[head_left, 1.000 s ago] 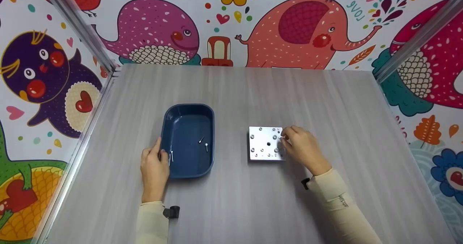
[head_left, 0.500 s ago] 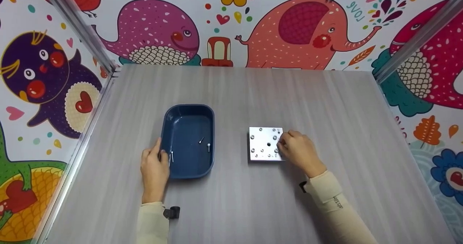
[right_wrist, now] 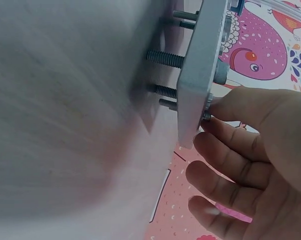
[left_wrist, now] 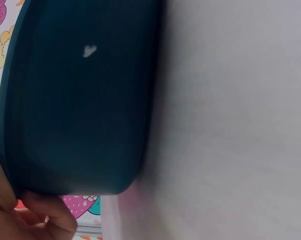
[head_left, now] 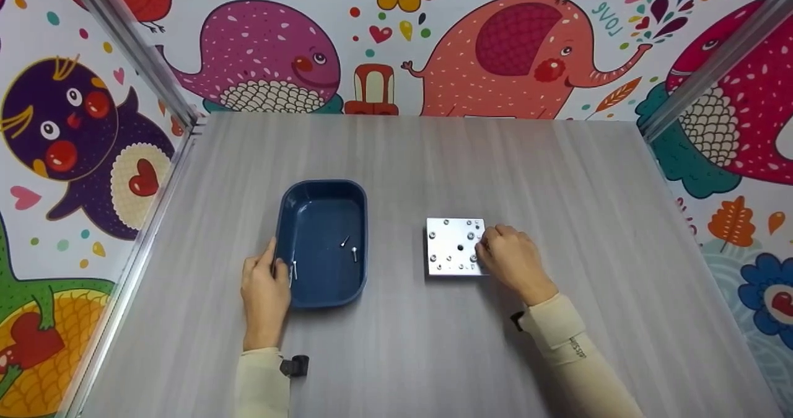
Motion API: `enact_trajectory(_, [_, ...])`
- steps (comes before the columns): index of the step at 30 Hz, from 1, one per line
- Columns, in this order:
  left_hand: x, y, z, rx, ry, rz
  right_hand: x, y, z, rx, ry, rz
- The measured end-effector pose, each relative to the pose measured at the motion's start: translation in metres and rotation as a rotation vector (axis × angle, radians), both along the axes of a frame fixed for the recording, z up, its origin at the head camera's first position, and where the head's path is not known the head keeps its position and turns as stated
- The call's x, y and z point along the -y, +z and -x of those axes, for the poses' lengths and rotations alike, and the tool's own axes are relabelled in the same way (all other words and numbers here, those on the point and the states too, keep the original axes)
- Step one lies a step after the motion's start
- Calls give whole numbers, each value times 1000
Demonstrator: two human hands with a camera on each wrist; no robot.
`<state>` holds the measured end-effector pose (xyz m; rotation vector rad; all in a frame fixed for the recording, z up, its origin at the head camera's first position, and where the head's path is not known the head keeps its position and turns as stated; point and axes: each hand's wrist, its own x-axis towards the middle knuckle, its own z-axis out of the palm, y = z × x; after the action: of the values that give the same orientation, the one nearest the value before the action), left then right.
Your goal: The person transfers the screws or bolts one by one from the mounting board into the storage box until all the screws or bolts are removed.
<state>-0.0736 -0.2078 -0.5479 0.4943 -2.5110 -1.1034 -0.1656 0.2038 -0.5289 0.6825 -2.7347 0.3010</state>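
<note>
A blue plastic tray lies on the left, its left rim gripped by my left hand with the thumb on the near inner side. Inside are three loose screws, one near the left wall. To the right a square metal plate carries several screw heads. In the right wrist view, threaded screw shanks stick out beneath the plate. My right hand is at its right edge, thumb and index finger pinching a small screw seated in the plate. The fingers partly hide that screw.
The grey wood-grain table runs back to cartoon-printed walls. Metal frame rails stand at the left and right corners. Each sleeve wears a small black wrist mount.
My right hand has shifted slightly down along the plate's right edge, its fingers now lower on it. One screw in the tray rolled right, then back. My left hand stays on the rim.
</note>
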Motion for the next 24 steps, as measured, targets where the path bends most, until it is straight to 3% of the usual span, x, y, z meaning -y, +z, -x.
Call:
enact_trajectory(6, [1,1,1,2,3,-10,-1,2,-1,20,-3,8])
enact_trajectory(19, [3,2,-4,12,-11,1,0,19,-3,-69,23,31])
enact_trajectory(24, [2,3,-1,8,-29,5,-1,28,-5,-58,-4,24])
